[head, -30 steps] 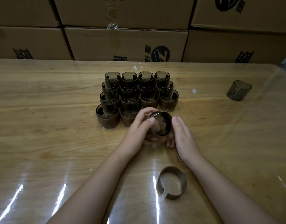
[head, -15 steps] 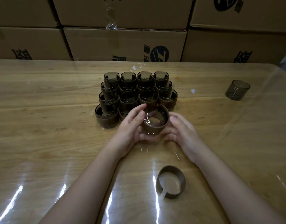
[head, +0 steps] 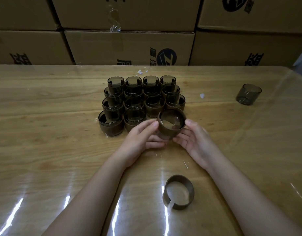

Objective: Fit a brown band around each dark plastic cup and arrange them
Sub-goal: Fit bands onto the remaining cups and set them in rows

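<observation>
**Banded cup in both hands**

A dark translucent plastic cup with a brown band point(head: 165, 133) is gripped by the left hand point(head: 141, 138) and the right hand point(head: 194, 140), fingers curled round it, just before the block of banded cups point(head: 140, 99) on the wooden table point(head: 44, 133). A split brown band point(head: 189, 188) is laid nearer the person.

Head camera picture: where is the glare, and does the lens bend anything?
Head view: glare streaks lie on the glossy table near the bottom edge, on both sides of the loose brown band; upright edges of the cardboard boxes slant, a wide-lens effect; the grouped cups look dim.
</observation>
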A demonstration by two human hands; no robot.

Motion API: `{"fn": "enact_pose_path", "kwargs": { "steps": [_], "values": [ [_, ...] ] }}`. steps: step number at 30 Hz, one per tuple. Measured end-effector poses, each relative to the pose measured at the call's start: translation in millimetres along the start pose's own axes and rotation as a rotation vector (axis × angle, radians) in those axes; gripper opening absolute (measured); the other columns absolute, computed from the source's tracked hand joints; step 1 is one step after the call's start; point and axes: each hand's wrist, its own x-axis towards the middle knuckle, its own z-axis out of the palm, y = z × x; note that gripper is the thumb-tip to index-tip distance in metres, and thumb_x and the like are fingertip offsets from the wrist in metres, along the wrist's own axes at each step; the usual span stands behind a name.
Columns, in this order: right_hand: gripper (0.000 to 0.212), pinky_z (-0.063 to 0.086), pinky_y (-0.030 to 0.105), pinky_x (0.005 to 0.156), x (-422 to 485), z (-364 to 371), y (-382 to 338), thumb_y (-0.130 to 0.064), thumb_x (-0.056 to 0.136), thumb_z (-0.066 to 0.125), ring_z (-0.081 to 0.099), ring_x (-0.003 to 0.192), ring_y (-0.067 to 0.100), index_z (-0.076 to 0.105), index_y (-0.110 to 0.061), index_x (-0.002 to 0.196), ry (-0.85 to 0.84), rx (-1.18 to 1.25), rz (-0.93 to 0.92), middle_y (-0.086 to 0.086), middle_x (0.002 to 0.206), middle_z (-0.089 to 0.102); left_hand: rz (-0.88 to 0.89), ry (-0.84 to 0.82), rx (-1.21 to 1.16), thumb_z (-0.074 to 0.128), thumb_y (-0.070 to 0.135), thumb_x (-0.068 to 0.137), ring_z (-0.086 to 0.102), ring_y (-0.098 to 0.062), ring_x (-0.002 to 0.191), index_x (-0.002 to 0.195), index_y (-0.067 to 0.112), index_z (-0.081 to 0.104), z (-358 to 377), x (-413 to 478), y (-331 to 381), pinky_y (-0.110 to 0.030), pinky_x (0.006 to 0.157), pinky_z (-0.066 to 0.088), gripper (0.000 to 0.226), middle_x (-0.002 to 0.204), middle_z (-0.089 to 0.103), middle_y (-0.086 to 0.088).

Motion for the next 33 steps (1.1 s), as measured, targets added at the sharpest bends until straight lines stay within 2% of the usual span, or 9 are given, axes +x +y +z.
{"fn": "enact_pose_path", "kwargs": {
  "steps": [2, 4, 6, 10, 16, 21, 24, 28, 33],
  "values": [
    [0.053, 0.055, 0.025, 0.073, -0.1, 0.0, 0.3, -0.03, 0.079, 0.057, 0.067, 0.094, 0.022, 0.056, -0.002, 0.124, 0.012, 0.024, -0.008, 0.018, 0.109, 0.068, -0.006, 0.007, -0.004, 0.061, 0.038, 0.08, 0.072, -0.025, 0.085, 0.119, 0.011, 0.059, -0.1, 0.2, 0.1, -0.026, 0.069, 0.057, 0.047, 0.093, 0.074, -0.014],
    [0.06, 0.055, 0.025, 0.074, -0.1, 1.7, 1.6, -0.029, 0.081, 0.059, 0.066, 0.096, 0.022, 0.05, 0.001, 0.131, 0.002, 0.039, -0.016, 0.019, 0.113, 0.065, -0.003, 0.007, -0.013, 0.059, 0.037, 0.078, 0.072, -0.024, 0.083, 0.117, 0.008, 0.06, -0.2, -0.3, 0.4, -0.026, 0.067, 0.057, 0.048, 0.088, 0.073, -0.012],
    [0.058, 0.054, 0.025, 0.075, 0.3, 2.1, 3.2, -0.029, 0.083, 0.065, 0.067, 0.096, 0.02, 0.05, -0.001, 0.132, -0.024, 0.043, -0.024, 0.015, 0.112, 0.067, -0.002, 0.003, -0.006, 0.059, 0.04, 0.077, 0.071, -0.024, 0.083, 0.117, 0.006, 0.06, -0.3, -1.5, 1.4, -0.026, 0.067, 0.057, 0.052, 0.094, 0.071, -0.015],
    [0.051, 0.053, 0.023, 0.073, 1.2, 0.2, 3.5, -0.025, 0.081, 0.058, 0.066, 0.094, 0.016, 0.052, -0.007, 0.128, -0.078, 0.059, -0.018, 0.009, 0.108, 0.069, -0.012, -0.043, 0.017, 0.055, 0.038, 0.08, 0.07, -0.024, 0.088, 0.122, 0.003, 0.057, -1.6, -3.2, 5.7, -0.026, 0.071, 0.057, 0.054, 0.099, 0.071, -0.015],
    [0.058, 0.05, 0.024, 0.077, 1.8, 0.0, 2.8, -0.023, 0.083, 0.055, 0.061, 0.098, 0.018, 0.046, -0.003, 0.137, -0.111, 0.078, -0.016, 0.012, 0.113, 0.063, -0.003, -0.068, 0.047, 0.053, 0.037, 0.083, 0.069, -0.024, 0.09, 0.126, 0.004, 0.055, -1.9, -5.6, 6.9, -0.026, 0.073, 0.057, 0.055, 0.102, 0.07, -0.016],
    [0.053, 0.049, 0.023, 0.077, 1.6, -0.7, 2.1, -0.026, 0.079, 0.06, 0.06, 0.096, 0.015, 0.052, -0.009, 0.129, -0.135, 0.083, -0.024, 0.007, 0.109, 0.065, 0.012, -0.064, 0.062, 0.052, 0.036, 0.084, 0.068, -0.025, 0.091, 0.127, 0.005, 0.055, -1.1, -5.9, 7.2, -0.026, 0.071, 0.057, 0.053, 0.107, 0.069, -0.021],
    [0.057, 0.044, 0.025, 0.079, 1.8, -0.5, 2.6, -0.028, 0.076, 0.064, 0.057, 0.097, 0.016, 0.054, -0.011, 0.129, -0.139, 0.085, -0.026, 0.007, 0.11, 0.064, 0.016, -0.058, 0.061, 0.053, 0.035, 0.084, 0.068, -0.025, 0.09, 0.13, 0.005, 0.054, -1.8, -6.3, 6.6, -0.025, 0.069, 0.057, 0.055, 0.109, 0.068, -0.025],
    [0.045, 0.039, 0.028, 0.082, 2.7, -1.6, 4.9, -0.021, 0.082, 0.059, 0.056, 0.098, 0.017, 0.058, -0.015, 0.126, -0.147, 0.107, -0.026, 0.007, 0.111, 0.065, 0.03, -0.061, 0.042, 0.054, 0.035, 0.089, 0.067, -0.027, 0.092, 0.131, 0.006, 0.053, -3.3, -6.3, 5.6, -0.025, 0.069, 0.056, 0.052, 0.106, 0.069, -0.021],
    [0.056, 0.04, 0.024, 0.077, 1.0, -1.0, 3.3, -0.026, 0.077, 0.066, 0.058, 0.094, 0.012, 0.055, -0.015, 0.131, -0.178, 0.14, -0.027, 0.002, 0.11, 0.067, 0.045, -0.083, 0.007, 0.053, 0.033, 0.089, 0.07, -0.024, 0.09, 0.127, 0.01, 0.057, -6.3, -5.6, 3.9, -0.025, 0.07, 0.056, 0.044, 0.104, 0.07, -0.02]
  ]
}}
